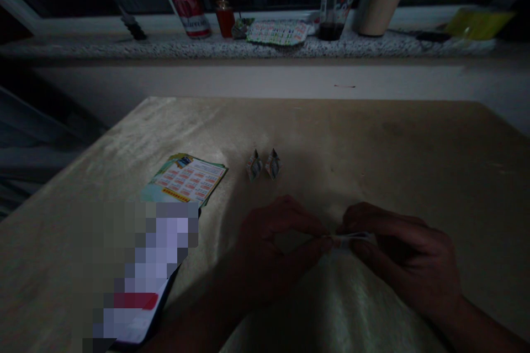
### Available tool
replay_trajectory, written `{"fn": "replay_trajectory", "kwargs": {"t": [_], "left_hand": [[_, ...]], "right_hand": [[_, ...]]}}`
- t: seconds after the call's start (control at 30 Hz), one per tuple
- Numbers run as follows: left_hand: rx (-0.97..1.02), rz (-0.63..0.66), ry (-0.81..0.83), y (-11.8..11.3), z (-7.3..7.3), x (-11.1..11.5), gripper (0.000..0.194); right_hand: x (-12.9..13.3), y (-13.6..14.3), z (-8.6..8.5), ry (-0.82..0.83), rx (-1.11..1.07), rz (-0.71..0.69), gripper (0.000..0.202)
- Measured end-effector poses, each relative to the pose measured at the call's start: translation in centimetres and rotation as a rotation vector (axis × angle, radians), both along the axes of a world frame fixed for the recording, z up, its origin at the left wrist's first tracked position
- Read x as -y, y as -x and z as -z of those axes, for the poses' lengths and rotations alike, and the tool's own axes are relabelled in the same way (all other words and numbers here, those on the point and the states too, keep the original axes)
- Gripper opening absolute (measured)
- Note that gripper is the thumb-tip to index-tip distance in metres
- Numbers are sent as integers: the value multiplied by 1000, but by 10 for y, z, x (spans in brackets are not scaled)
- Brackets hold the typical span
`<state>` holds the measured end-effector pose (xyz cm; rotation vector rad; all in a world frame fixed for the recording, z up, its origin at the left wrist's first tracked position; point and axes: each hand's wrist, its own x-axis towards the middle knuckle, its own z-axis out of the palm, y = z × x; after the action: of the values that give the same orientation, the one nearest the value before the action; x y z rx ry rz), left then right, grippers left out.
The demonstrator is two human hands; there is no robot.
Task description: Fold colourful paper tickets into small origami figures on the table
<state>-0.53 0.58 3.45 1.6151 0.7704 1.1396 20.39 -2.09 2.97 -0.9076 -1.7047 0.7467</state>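
Currently: small folded paper (342,243) held at both ends

Left hand (260,248) clamped on one end, right hand (424,256) on the other. Two folded pieces (273,166) sit beyond left hand; card stack (188,179), phone (134,317) to its left.

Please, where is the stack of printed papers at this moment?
In the head view, the stack of printed papers lies left of centre on the table, just beyond the phone and left of the two small folded pieces.

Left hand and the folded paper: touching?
Touching. The head view shows the left hand with thumb and finger tips pinched together on the left end of the folded paper.
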Motion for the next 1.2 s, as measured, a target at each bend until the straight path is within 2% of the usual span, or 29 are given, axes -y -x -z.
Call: {"fn": "replay_trajectory", "kwargs": {"t": [0.23, 0.6, 0.87, 1.2], "left_hand": [[16, -4, -60, 0, 3, -2, 9], [14, -1, -69, 1, -1, -2, 3], [-18, 1, -167, 5, 0, -5, 10], [-18, 25, -42, 7, 5, -3, 4]], "right_hand": [[-1, 2, 2, -38, -48, -33, 31], [-6, 1, 0, -96, -69, -86, 31], [-5, 0, -2, -80, -46, -90, 24], [-1, 1, -1, -11, -56, -71, 21]]}}
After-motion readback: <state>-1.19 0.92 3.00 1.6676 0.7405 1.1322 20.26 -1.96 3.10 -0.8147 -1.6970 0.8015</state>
